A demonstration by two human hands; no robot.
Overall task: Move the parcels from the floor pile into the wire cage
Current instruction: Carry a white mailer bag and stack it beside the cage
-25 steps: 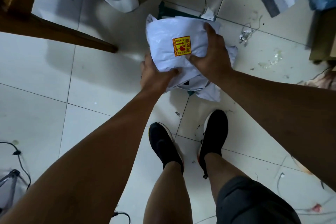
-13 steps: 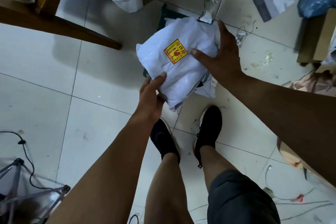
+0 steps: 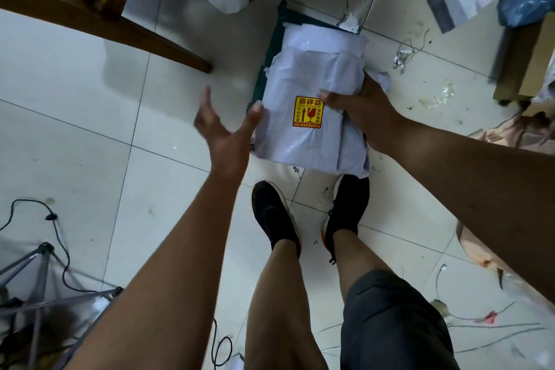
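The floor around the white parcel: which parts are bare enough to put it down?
Bare tiles lie left of the white parcel, between the wooden beam and the black cable. Right of the parcel it is crowded: paper scraps and a cardboard box.

Soft, even indoor light falls on the pale tiled floor [image 3: 90, 117], with a dim sheen toward 12 o'clock. A wooden beam [image 3: 99, 24] throws a faint, diffuse shadow toward 3 o'clock. Motion blurs the spread left hand [image 3: 223, 129]; the yellow sticker [image 3: 307, 111] reads sharp. Wide-angle distortion bends tile lines and stretches the forearms at 5 and 7 o'clock.
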